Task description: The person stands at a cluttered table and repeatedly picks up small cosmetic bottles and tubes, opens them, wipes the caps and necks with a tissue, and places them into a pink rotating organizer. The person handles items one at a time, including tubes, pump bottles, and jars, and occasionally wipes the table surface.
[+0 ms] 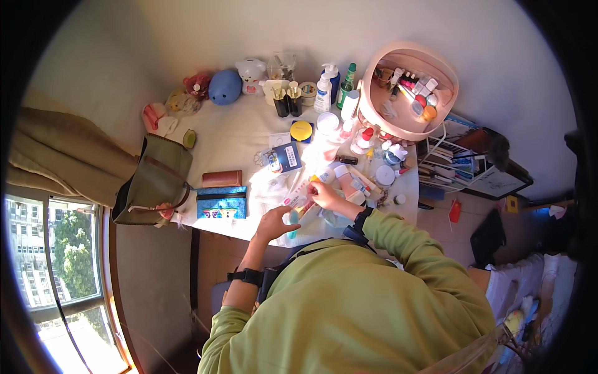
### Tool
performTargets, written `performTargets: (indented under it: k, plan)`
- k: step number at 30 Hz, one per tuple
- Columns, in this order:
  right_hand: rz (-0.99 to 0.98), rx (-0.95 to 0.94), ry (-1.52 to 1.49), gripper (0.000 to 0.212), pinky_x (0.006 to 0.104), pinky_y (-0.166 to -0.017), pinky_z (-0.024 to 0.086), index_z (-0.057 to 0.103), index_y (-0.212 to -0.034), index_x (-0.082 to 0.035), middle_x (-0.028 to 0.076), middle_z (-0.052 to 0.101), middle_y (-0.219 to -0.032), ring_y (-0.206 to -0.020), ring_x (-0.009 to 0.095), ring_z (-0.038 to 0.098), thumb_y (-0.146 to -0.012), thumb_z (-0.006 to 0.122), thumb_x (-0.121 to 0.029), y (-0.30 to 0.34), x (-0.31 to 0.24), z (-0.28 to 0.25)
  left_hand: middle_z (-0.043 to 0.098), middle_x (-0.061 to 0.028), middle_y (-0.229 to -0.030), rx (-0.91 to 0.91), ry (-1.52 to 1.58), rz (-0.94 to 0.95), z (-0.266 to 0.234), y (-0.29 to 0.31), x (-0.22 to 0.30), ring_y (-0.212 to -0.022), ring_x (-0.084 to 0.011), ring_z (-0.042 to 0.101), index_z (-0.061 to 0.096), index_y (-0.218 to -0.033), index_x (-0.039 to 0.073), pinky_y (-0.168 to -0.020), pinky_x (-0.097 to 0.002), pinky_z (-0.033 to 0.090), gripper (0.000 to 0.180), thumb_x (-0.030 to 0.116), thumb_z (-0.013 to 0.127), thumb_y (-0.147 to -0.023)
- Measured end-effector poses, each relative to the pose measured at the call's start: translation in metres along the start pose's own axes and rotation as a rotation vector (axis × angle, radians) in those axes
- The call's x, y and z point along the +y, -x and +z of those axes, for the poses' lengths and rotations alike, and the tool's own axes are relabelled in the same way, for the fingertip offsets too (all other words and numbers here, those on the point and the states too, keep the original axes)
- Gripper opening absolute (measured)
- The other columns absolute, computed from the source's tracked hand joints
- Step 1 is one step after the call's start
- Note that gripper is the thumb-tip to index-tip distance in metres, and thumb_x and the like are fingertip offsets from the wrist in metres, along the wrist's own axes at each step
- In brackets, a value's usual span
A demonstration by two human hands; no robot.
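Near the front of the desk (244,124): slim white-and-pink packet (295,199) noted aslant

The packet is located between the left hand (273,225) and the right hand (325,196). Its long axis is set diagonally, from the lower left up toward the upper right. From the left grip the packet is reached upward and to the right; from the right grip it is met directly to the left. The right hand is judged the nearer, its fingertips being placed at the packet's right side. Whether the packet is rested or lifted cannot be told.

The left grip is seen spread, thumb parted from fingers, with a turquoise item (292,235) beside it; contact with that item cannot be confirmed. The right fingers are drawn close together, but whether anything is pinched cannot be told.

Pink printing is borne by the packet, too small to be read with certainty. Pale lettering is noted on the cover of a dark blue booklet (289,157). Labels are carried by a white pump bottle (322,95) and a green bottle (346,86) at the back. Coloured, letter-like shapes are shown along a blue zip pouch (221,202). No wording or brand is recorded.
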State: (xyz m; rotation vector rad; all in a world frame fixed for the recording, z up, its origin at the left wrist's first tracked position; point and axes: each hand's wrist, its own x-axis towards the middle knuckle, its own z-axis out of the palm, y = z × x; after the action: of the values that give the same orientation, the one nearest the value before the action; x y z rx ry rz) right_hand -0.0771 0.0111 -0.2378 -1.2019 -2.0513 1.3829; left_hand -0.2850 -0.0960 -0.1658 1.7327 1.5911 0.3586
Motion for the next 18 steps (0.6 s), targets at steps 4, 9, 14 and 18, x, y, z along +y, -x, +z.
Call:
performTargets:
  k: [4, 9, 14, 18]
  plan:
    - [-0.066, -0.016, -0.179, 0.010, 0.0284, -0.060, 0.051, 0.051, -0.089, -0.002, 0.004, 0.057, -0.079, -0.072, 0.013, 0.058, -0.086, 0.060, -0.006, 0.005, -0.006, -0.014, 0.062, -0.0090, -0.101, -0.013, 0.196, 0.214, -0.008, 0.006, 0.012, -0.093, -0.0257, 0.061, 0.065, -0.109, 0.010, -0.082, -0.0354, 0.050, 0.048, 0.023, 0.082, -0.066]
    - [0.046, -0.010, -0.607, 0.007, 0.0256, -0.062, 0.053, 0.050, -0.091, -0.004, 0.003, 0.058, -0.083, -0.075, 0.011, 0.061, -0.091, 0.057, -0.007, 0.005, -0.027, -0.045, 0.059, -0.0071, -0.099, -0.094, 0.262, 0.274, -0.007, 0.007, 0.028, -0.091, -0.0234, 0.060, 0.065, -0.107, 0.012, -0.078, -0.0340, 0.051, 0.046, 0.014, 0.083, -0.064]
    - [-0.009, 0.155, -0.707, 0.007, 0.0264, -0.063, 0.050, 0.051, -0.092, -0.005, 0.005, 0.060, -0.084, -0.076, 0.015, 0.064, -0.091, 0.057, -0.007, 0.010, -0.054, -0.079, 0.057, -0.0070, -0.099, -0.060, 0.180, 0.312, 0.007, -0.013, 0.030, -0.090, -0.0246, 0.060, 0.063, -0.111, 0.015, -0.078, -0.0352, 0.051, 0.048, 0.015, 0.082, -0.067]
    - [0.084, 0.173, -0.785, 0.009, 0.0261, -0.065, 0.050, 0.051, -0.092, -0.006, 0.005, 0.060, -0.085, -0.077, 0.015, 0.064, -0.090, 0.058, -0.012, 0.021, -0.071, -0.099, 0.056, -0.0075, -0.104, -0.043, 0.193, 0.249, 0.015, -0.026, 0.026, -0.092, -0.0252, 0.059, 0.062, -0.112, 0.016, -0.079, -0.0366, 0.051, 0.049, 0.015, 0.081, -0.067]
